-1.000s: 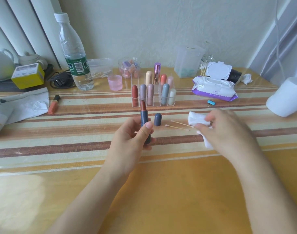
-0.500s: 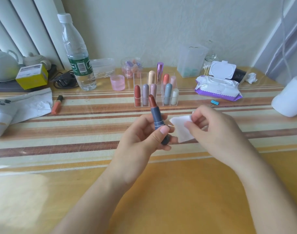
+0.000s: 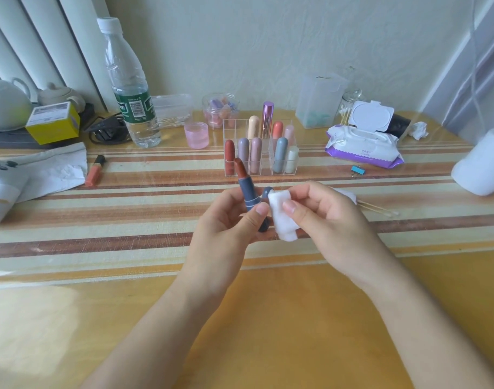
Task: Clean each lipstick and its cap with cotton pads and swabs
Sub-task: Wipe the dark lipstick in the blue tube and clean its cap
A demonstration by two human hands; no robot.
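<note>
Striped cloth (image 3: 128, 220) on yellow table (image 3: 296, 346), pale textured wall (image 3: 268, 51) behind. Left hand (image 3: 223, 231) grips uncapped blue lipstick (image 3: 247, 192) above the stripes; right hand (image 3: 332, 223) pinches cotton pad (image 3: 282, 217) just beside it, acrylic organiser (image 3: 231, 125) beyond

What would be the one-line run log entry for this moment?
left hand: holds uncapped blue lipstick, bullet up | right hand: pinches folded cotton pad beside it | contact: cannot tell

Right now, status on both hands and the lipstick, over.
Left hand grips uncapped blue-grey lipstick tube, red-brown bullet up. Right hand pinches folded white cotton pad beside the tube; contact unclear. Blue-grey cap behind pad, partly hidden.
</note>
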